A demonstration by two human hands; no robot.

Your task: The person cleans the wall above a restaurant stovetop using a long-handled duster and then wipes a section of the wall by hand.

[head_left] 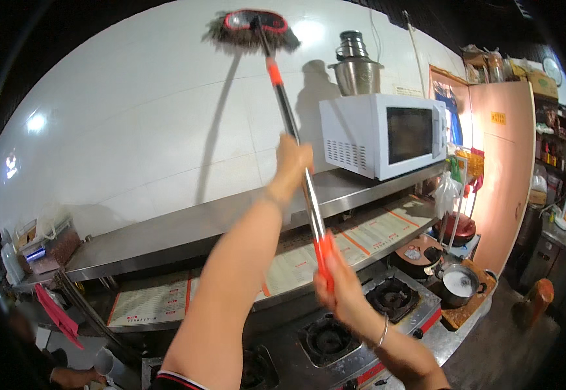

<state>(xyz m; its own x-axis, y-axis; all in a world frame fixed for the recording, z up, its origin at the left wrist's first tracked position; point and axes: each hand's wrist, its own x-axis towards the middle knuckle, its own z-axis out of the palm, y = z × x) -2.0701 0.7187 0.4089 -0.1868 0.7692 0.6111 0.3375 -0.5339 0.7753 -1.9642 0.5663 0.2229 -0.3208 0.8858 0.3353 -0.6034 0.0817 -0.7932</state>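
Observation:
A long-handled brush with a wide bristled head (251, 29) is raised against the white tiled wall (156, 112), its bristles at the wall's upper part. My left hand (293, 158) grips the middle of its metal pole. Lower down, my right hand (339, 282) is closed around the red grip at the pole's bottom end, above the gas stove (410, 331). Right of the pole, a white microwave oven (385, 136) stands on the steel shelf (166, 219), with a stainless steel food chopper (358, 73) on top. Behind my arms runs a lower shelf covered with printed sheets (293, 268).
A pot of whitish liquid (460, 285) stands on a wooden board beside the stove. A plastic container (51, 243) is on the shelf's left end. Another person's hand (80, 378) is at the lower left near a plastic jug (110, 363). A pink door (502, 161) stands at the right.

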